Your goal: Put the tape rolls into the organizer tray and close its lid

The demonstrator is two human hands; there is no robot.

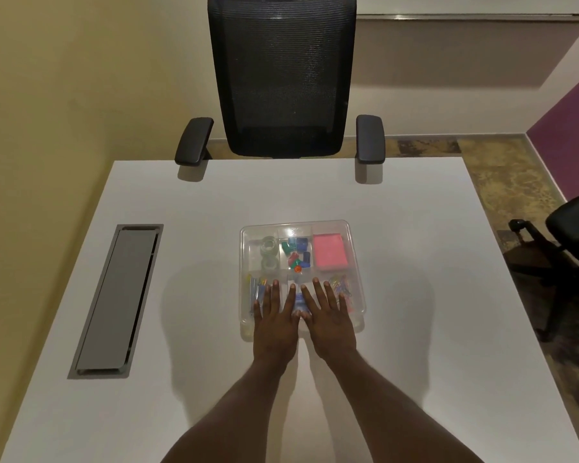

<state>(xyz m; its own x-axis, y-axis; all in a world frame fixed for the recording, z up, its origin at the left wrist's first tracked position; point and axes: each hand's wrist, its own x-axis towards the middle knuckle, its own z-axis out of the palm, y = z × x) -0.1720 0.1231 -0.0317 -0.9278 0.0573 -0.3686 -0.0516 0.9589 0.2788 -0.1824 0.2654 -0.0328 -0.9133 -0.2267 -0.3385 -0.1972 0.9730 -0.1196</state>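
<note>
A clear plastic organizer tray (356,262) sits mid-table with its transparent lid (298,228) lying flat over it. Two clear tape rolls (269,253) lie one behind the other in the far-left compartment, seen through the lid. My left hand (274,324) and my right hand (330,320) lie flat side by side on the near half of the lid, fingers spread, palms down, holding nothing.
Under the lid are coloured clips (296,253), a pink sticky-note pad (330,252) and paper clips (343,285). A grey cable hatch (114,300) is set into the white table (181,208) at left. A black office chair (281,78) stands beyond the far edge, another chair (572,235) at right.
</note>
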